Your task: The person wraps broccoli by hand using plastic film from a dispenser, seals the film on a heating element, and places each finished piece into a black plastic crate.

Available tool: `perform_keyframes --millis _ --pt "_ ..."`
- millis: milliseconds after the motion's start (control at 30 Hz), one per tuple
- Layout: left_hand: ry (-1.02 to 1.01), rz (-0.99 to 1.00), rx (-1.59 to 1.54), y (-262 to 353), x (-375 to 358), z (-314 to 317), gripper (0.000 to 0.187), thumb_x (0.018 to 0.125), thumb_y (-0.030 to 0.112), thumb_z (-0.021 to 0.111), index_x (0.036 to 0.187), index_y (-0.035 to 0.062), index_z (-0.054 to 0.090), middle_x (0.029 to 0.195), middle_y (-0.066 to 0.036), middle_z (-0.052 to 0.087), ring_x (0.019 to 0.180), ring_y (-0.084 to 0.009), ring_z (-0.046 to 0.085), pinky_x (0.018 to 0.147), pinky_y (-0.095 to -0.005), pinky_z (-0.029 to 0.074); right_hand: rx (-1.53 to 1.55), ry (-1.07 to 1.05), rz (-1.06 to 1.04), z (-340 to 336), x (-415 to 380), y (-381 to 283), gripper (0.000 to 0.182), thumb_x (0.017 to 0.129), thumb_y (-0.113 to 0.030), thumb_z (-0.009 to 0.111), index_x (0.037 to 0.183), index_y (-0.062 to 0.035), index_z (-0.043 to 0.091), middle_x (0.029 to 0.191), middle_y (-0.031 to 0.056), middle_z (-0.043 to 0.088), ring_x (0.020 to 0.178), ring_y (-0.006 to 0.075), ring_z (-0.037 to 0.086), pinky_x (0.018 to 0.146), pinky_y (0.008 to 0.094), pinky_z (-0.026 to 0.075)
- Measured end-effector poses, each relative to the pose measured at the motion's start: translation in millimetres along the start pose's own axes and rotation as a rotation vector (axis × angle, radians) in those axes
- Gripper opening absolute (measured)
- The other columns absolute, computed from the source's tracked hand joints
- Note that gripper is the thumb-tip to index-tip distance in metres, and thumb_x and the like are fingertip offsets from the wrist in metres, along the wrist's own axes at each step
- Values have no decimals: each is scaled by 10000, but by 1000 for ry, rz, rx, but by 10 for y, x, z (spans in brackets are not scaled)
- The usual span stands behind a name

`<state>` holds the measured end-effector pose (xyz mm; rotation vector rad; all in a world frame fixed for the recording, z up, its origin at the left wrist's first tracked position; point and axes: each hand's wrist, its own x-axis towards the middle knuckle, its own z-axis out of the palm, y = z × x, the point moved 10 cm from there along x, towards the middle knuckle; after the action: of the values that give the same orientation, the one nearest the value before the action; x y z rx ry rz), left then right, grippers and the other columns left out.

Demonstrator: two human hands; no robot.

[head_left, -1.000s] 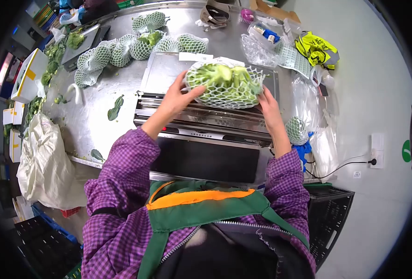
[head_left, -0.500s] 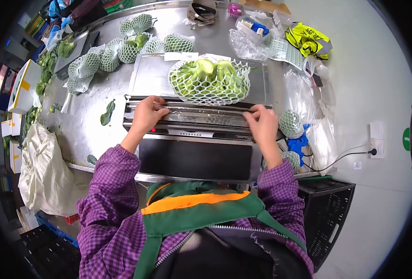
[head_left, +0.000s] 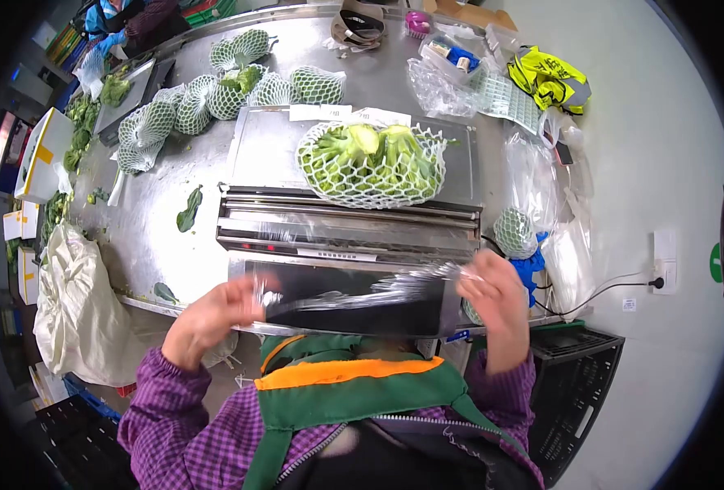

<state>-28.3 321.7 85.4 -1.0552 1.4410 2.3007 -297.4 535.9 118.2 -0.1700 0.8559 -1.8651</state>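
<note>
Clear plastic film (head_left: 362, 296) stretches between my two hands, over the black plate (head_left: 337, 282) at the front of the wrapping machine (head_left: 349, 220). My left hand (head_left: 219, 317) pinches the film's left end, just past the plate's left edge. At the right end, my right hand (head_left: 496, 298) is closed on the film, slightly blurred. Behind the machine's rollers, broccoli (head_left: 370, 163) in white foam netting lies on a metal surface (head_left: 256, 155), cut stems facing up.
Several netted broccoli heads (head_left: 193, 106) line the back left. A loose leaf (head_left: 189, 209) lies left of the machine. At right are plastic bags (head_left: 529, 171), a netted piece (head_left: 514, 232) and a yellow vest (head_left: 548, 77). Another person's gloved hand (head_left: 113, 41) shows at the top left.
Both hands have moved back from the rollers toward my body, drawing the film out over the black plate. They are now farther apart.
</note>
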Motion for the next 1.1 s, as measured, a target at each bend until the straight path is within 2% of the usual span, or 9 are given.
perform_keyframes --millis 133,267,333,533,667,800,900,1000,1100 --pt "-1189 807 -29 1209 -998 768 179 900 128 517 868 -7 631 671 -85 608 567 -132 540 525 -275 455 -171 -217 -248 800 -10 -601 111 832 -18 452 762 -92 406 560 -43 338 562 95 361 565 268 308" --pt "-1151 954 -307 2322 -1009 585 280 911 154 517 1101 -40 584 817 -166 647 552 -126 533 533 -268 486 -223 -235 -375 1148 660 -891 106 862 -89 457 763 -56 440 475 -44 325 561 105 378 553 269 322" --pt "-50 981 277 2226 -297 274 595 829 297 672 1307 11 460 1067 -161 615 633 -107 530 567 -237 466 -229 -228 -330 1091 821 -837 152 876 -127 463 779 -14 491 444 -35 332 555 112 389 549 276 333" --pt "405 1029 845 1467 278 477 1273 421 555 874 1421 50 268 1445 -165 271 738 -122 494 632 -256 444 -124 -294 -440 776 640 -902 110 865 -75 443 788 -27 505 419 -30 364 546 119 406 538 276 341" --pt "663 1215 851 1362 418 815 1166 496 484 876 1400 75 265 1409 -219 253 1218 -395 398 789 -386 513 5 -273 -418 740 736 -838 127 904 -106 444 808 -52 506 441 -42 397 577 121 428 576 266 344" --pt "890 1210 781 1324 405 577 558 718 131 779 1209 46 527 1322 -134 428 787 -112 506 612 -222 421 19 -314 -438 798 685 -814 121 911 -109 444 870 -36 532 431 -52 388 607 121 429 598 258 334" --pt "850 1190 698 1153 279 255 168 851 -34 568 999 -1 640 1045 -103 615 622 -60 512 502 -194 399 -100 -324 -496 769 568 -755 115 871 -109 491 818 -25 549 428 -14 418 579 127 433 544 265 343" --pt "592 956 189 837 266 9 138 906 11 519 1008 -11 609 1055 -116 619 486 -49 498 438 -191 419 -388 -251 -466 847 416 -603 185 894 -170 528 741 -92 458 418 -60 403 502 112 377 524 280 289" --pt "386 967 -275 864 -127 -162 177 970 107 430 1008 -25 541 1039 -172 607 376 -42 421 361 -200 429 50 -638 -581 1282 186 -796 199 872 -136 526 690 -56 535 479 62 531 443 107 432 392 213 313"
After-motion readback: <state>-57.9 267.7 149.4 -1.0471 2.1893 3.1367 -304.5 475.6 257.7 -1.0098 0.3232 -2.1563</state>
